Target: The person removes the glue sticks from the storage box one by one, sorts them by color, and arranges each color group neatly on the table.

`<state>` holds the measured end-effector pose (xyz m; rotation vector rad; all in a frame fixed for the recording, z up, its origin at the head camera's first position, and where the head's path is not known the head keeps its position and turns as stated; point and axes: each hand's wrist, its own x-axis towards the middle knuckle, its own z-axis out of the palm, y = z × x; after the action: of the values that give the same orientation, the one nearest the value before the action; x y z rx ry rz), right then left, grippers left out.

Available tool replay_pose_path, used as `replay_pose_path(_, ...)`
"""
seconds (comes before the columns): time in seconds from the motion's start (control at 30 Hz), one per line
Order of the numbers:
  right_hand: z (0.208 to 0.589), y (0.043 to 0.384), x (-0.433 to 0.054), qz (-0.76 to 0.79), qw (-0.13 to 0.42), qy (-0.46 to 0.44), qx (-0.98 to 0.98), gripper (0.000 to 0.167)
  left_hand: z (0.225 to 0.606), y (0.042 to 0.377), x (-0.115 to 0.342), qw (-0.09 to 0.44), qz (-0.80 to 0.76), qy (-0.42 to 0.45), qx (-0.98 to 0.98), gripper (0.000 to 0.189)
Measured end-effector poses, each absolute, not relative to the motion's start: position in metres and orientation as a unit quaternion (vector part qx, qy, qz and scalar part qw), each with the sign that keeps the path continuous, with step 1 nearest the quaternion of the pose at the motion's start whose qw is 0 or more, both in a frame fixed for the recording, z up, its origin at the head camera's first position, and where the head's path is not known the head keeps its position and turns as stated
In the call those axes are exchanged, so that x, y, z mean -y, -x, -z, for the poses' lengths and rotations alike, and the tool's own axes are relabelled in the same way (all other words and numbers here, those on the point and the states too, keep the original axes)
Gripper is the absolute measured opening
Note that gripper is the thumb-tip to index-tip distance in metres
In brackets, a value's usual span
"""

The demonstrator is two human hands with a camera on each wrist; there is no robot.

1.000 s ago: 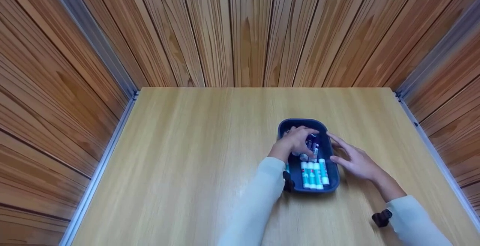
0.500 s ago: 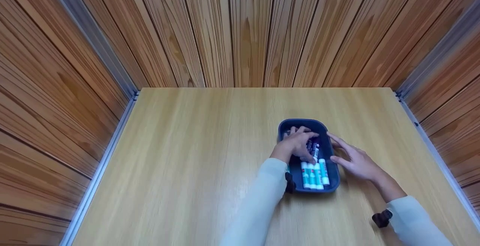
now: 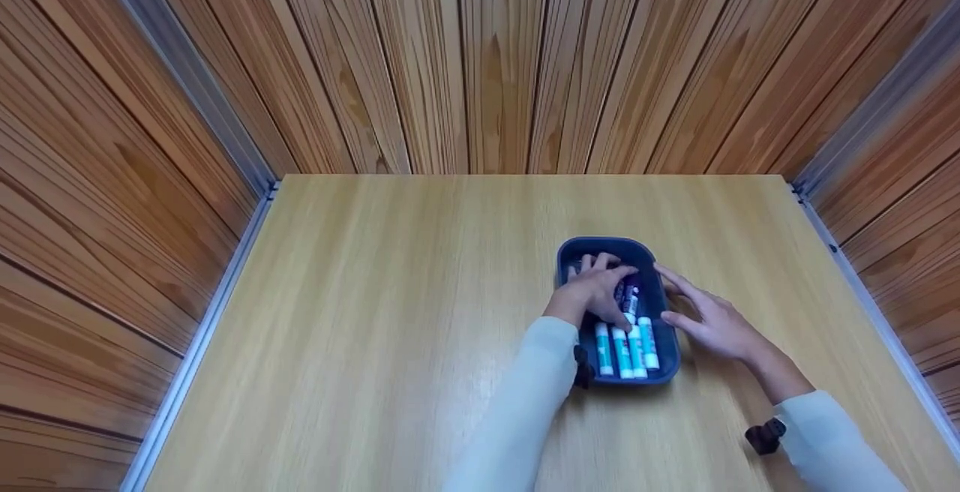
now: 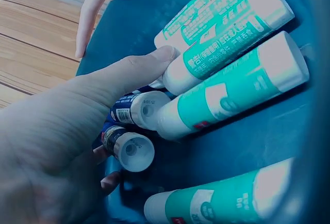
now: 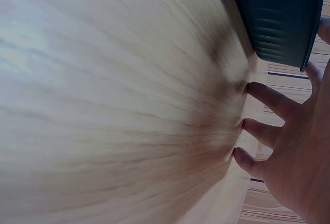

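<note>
A dark blue plastic bin on the table holds several teal-and-white glue sticks lying side by side in its near half. Several dark blue glue sticks with white ends lie farther in, partly under my left hand. That hand reaches into the bin with fingers spread, and its thumb touches the white end of a teal stick. One teal glue stick lies apart from the others. Outside the bin, my right hand has its thumb and index finger against the right wall. Its other fingertips rest on the table in the right wrist view.
The wooden table extends around the bin, mostly to its left. Plank-patterned walls close off the back and both sides, with grey metal rails along the table's side edges. A small black camera sits at the right wrist.
My left hand has shifted slightly right and toward me, its thumb now over the teal sticks' ends. The leftmost teal stick has moved left, leaving a gap. My right hand has stayed put.
</note>
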<state>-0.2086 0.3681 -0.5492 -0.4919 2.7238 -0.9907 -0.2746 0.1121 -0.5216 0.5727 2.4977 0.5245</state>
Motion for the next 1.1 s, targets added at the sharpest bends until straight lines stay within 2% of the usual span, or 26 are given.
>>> replay_pose_path(0.4,0.548,0.208,-0.366,0.335,0.099,0.162,-0.923,0.078,0.524,0.277,-0.111,0.250,-0.207,-0.219,-0.920,0.096)
replay_pose_path(1.1,0.549,0.207,-0.366,0.336,0.105,0.155,-0.923,0.079,0.514,0.280,-0.110,0.274,-0.249,-0.194,-0.909,0.096)
